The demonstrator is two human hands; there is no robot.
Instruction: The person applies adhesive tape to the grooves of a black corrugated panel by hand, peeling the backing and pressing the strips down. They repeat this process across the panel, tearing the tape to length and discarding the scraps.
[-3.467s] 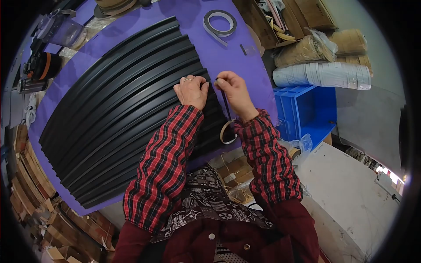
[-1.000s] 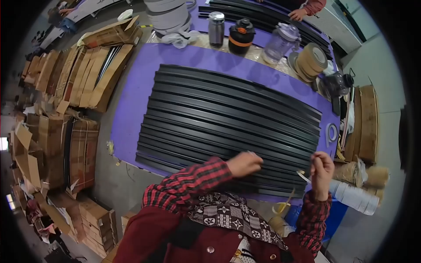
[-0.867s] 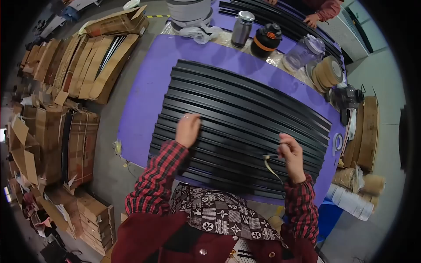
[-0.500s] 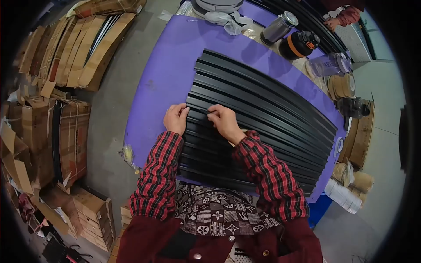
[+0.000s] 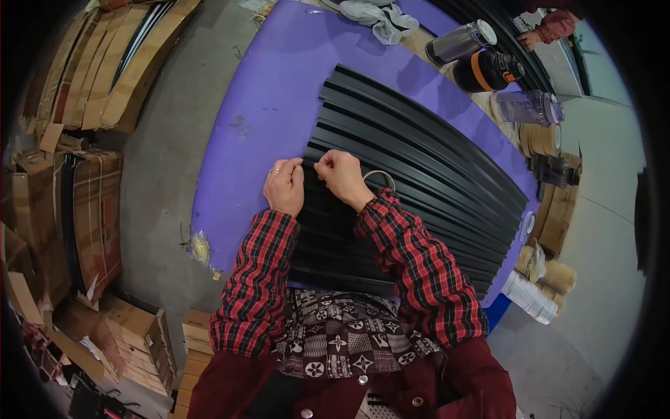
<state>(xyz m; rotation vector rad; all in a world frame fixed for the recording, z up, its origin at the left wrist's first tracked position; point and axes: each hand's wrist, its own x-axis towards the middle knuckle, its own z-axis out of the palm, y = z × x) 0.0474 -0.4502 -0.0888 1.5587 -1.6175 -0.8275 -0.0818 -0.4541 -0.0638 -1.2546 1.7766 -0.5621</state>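
Long black ribbed strips [image 5: 426, 164] lie side by side on a purple-covered table [image 5: 244, 91]. My left hand [image 5: 285, 186] is at their left ends, its fingers curled and the thumb drawn in close to the index finger. Just right of it, my right hand [image 5: 342, 178] is above the strips in a pinch, knuckles up. Whatever is between the fingertips of either hand is too small or hidden to make out. A thin beige curved band [image 5: 380, 174] shows beside my right wrist; part of it is hidden.
Along the far edge stand a steel bottle [image 5: 457, 43], a black bottle with an orange band [image 5: 485, 71] and a clear bottle [image 5: 527, 107]. Tape rolls [image 5: 541, 138] are behind them. Another person's hand [image 5: 530, 38] touches black strips. Cardboard boxes [image 5: 98, 209] line the left.
Both hands have moved slightly toward the far side along the strips' left ends, and my right hand has come closer to my left. The camera view has shifted a little.
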